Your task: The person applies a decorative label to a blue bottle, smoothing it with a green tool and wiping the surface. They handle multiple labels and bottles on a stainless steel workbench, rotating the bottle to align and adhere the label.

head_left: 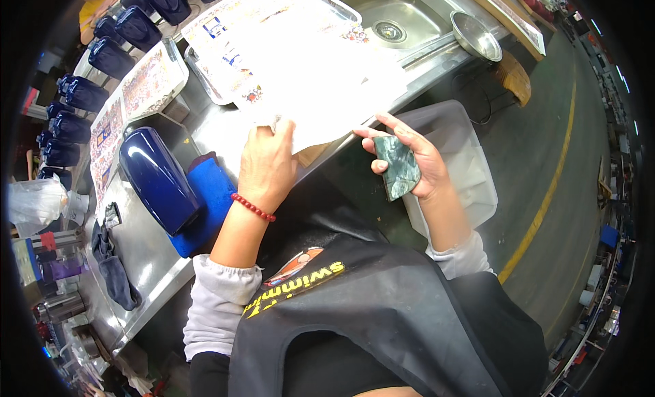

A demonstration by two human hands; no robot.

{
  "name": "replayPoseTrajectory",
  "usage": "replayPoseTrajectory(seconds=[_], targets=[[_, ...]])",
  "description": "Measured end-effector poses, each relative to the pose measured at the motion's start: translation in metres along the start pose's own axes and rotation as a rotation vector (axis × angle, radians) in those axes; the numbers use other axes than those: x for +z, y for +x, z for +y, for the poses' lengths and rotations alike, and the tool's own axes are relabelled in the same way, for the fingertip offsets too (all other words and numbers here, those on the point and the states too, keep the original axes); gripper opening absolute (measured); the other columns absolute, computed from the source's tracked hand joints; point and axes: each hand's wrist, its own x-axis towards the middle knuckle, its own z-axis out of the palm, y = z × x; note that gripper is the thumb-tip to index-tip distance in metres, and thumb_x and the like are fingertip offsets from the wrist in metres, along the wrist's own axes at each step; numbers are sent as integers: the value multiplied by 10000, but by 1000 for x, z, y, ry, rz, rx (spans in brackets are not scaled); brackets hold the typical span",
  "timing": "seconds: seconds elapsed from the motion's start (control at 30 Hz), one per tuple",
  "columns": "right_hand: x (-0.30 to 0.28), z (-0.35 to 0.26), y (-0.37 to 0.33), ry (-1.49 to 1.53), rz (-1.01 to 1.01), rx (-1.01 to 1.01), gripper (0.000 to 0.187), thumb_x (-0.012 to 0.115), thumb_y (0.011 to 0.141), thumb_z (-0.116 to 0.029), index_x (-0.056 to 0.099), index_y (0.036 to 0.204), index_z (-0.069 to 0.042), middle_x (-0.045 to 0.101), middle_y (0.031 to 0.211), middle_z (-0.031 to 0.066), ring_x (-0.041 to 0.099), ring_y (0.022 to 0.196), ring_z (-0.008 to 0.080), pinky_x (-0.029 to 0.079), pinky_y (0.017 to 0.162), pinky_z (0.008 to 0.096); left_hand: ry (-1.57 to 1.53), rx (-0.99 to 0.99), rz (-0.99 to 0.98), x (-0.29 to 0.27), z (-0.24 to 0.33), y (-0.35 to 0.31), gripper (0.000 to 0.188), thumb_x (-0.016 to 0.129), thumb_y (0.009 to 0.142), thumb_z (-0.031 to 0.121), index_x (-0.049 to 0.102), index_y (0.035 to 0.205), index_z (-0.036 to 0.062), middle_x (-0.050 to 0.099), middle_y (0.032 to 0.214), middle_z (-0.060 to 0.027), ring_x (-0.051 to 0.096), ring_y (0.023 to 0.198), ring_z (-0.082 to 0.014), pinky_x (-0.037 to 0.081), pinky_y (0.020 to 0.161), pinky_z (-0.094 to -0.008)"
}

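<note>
Above the open floor at the bench's front edge, a green marbled slab (398, 166) sat in the person's right hand (430, 168). The grip was narrow, with the slab held flat against the inner side of the hand, while the upper fingers stretched out past it toward the bench. The left hand (269, 158) was bent inward over the brightly lit white paper (321, 83), its fingers drawn together; whether they pinched anything could not be told in the glare.

The step in hand looked like handling the slab between uses, since it touched neither the bench nor any workpiece. The next move would seem to call for a firmer hold on the slab and a settled left hand.

Left of the left hand, a glossy blue shell (158, 182) lay on the steel bench (160, 264), partly against a bright blue cloth (213, 192). Below the right forearm stood a translucent bin (471, 158). Farther out, a dark cloth (116, 281) lay near the bench's left end, and a metal bowl (476, 37) rested by the sink (423, 18). Along the upper left, more dark blue shells (140, 28) stood in rows, with a co-worker's yellow sleeve (95, 8) beyond them.
</note>
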Motion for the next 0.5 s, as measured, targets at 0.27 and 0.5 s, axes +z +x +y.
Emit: replayPoseTrajectory(seconds=[0.27, 0.5], targets=[[16, 10, 2, 70, 101, 36, 497, 588, 999, -152, 400, 1425, 21, 494, 1425, 327, 625, 1144, 359, 556, 756, 429, -985, -566, 132, 11, -28, 33, 333, 487, 1010, 67, 563, 1324, -14, 676, 1138, -117, 694, 996, -214, 574, 842, -338], [38, -14, 11, -261, 359, -90, 485, 618, 985, -114, 417, 1405, 24, 601, 1276, 217, 646, 1060, 254, 580, 688, 369, -1473, -631, 291, 16, -39, 27, 418, 517, 998, 99, 491, 1402, -4, 649, 1245, -144, 687, 1040, -264, 564, 892, -364]])
